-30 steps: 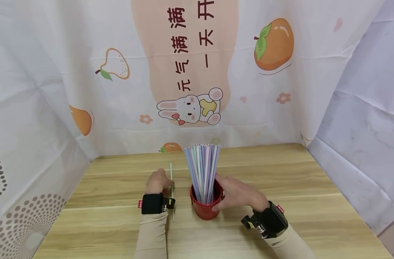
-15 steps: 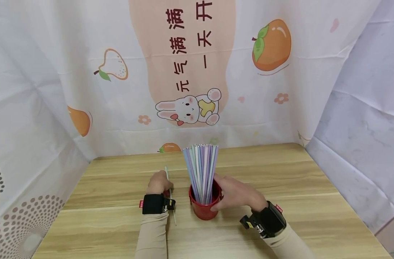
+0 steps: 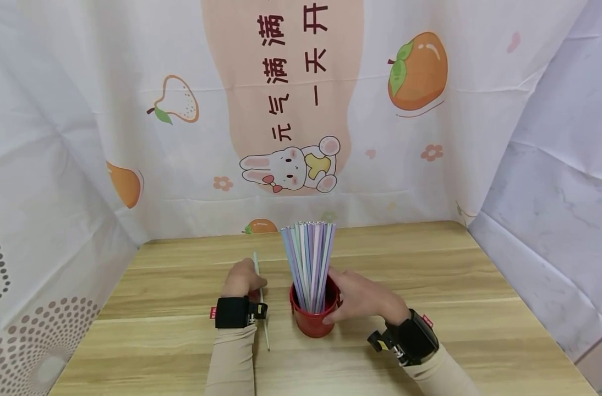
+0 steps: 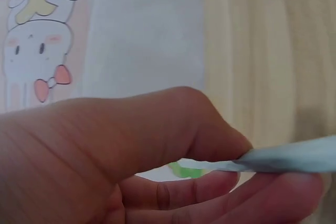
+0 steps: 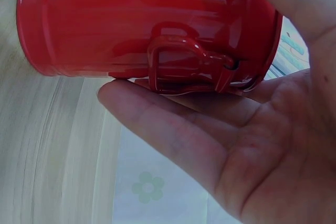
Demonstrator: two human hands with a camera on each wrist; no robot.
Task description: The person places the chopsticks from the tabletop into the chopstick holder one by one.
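A pale green straw [image 3: 265,327] slants past my left hand [image 3: 242,279], which pinches it. The left wrist view shows the straw [image 4: 294,156] between thumb and fingertips. A small red bucket [image 3: 313,324] stands upright to the right, packed with a bundle of straws [image 3: 308,264] in pastel blue, purple, green and pink. My right hand [image 3: 362,297] holds the bucket from its right side, thumb at the front and fingers round the back. In the right wrist view the fingers lie along the bucket [image 5: 121,24] beside its looped red handle [image 5: 178,64].
The wooden table [image 3: 430,264] reaches back to a white printed curtain [image 3: 182,165] with fruit and a rabbit. More pale cloth [image 3: 568,165] hangs at the sides. Each wrist wears a black strap [image 3: 233,312] with a small camera.
The straw has come into my left hand's pinch and turned slightly, its far end leftward and its near end toward me. My right hand and the bucket stay in place.
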